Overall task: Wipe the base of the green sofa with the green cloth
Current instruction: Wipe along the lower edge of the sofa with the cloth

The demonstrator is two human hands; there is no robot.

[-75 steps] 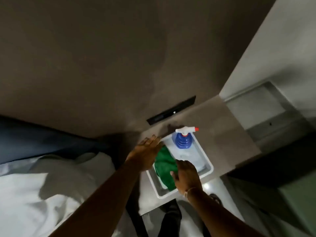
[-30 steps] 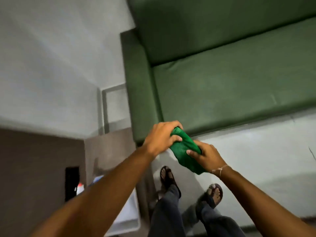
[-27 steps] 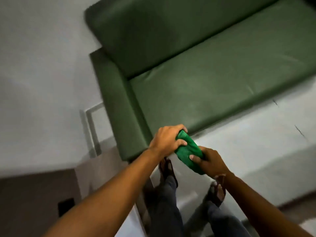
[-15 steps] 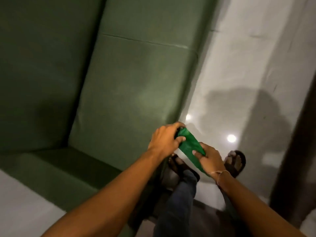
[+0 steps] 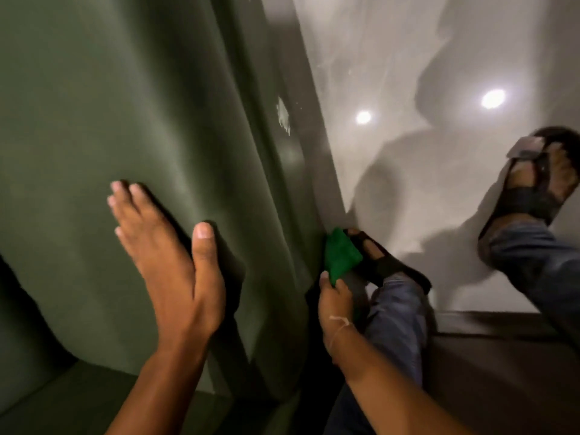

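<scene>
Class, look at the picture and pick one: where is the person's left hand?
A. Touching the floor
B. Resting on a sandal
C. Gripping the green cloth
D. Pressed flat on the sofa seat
D: the left hand lies open, palm down, on the green sofa seat, while the right hand holds the green cloth low at the sofa's front edge.

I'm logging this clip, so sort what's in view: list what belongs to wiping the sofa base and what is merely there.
Part of the job:
- green cloth, held in the right hand low against the sofa's front
- green sofa, seat cushion and front edge
- left hand, flat on the cushion

Merely there:
- sandals on the person's feet
- glossy floor with light reflections
- pale scuff on the sofa edge
</scene>
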